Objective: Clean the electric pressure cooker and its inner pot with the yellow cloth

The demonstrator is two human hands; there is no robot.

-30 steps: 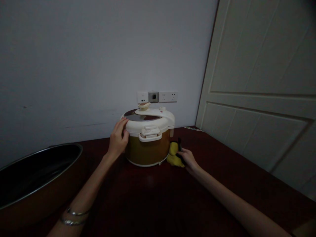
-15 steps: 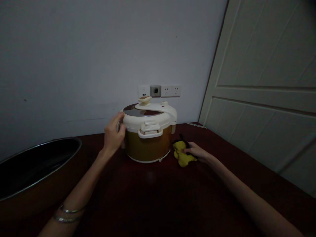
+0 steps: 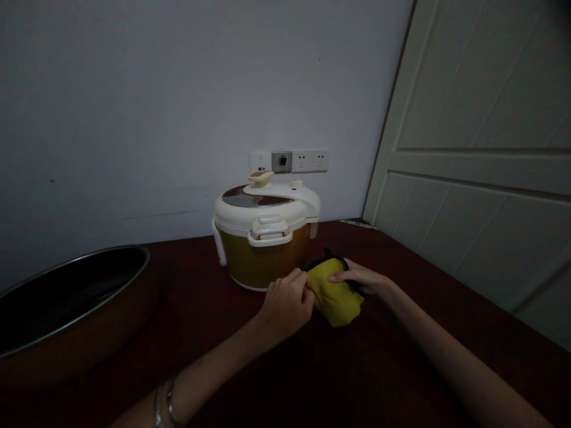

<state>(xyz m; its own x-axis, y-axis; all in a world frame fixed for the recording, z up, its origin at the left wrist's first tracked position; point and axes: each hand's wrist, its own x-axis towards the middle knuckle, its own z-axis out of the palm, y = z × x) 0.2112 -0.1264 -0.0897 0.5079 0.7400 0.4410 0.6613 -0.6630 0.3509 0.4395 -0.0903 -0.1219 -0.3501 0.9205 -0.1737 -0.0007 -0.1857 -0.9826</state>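
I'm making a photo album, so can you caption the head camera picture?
Left hand and right hand hold a yellow cloth near a white-topped cooker on a dark red table.

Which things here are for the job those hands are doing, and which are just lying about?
In the job:
- yellow cloth, held by the left hand and right hand
- cooker, probably, as it stands just beyond the hands

Just about:
- wide pan, off to the left
- thin strip near the wall
- wall sockets
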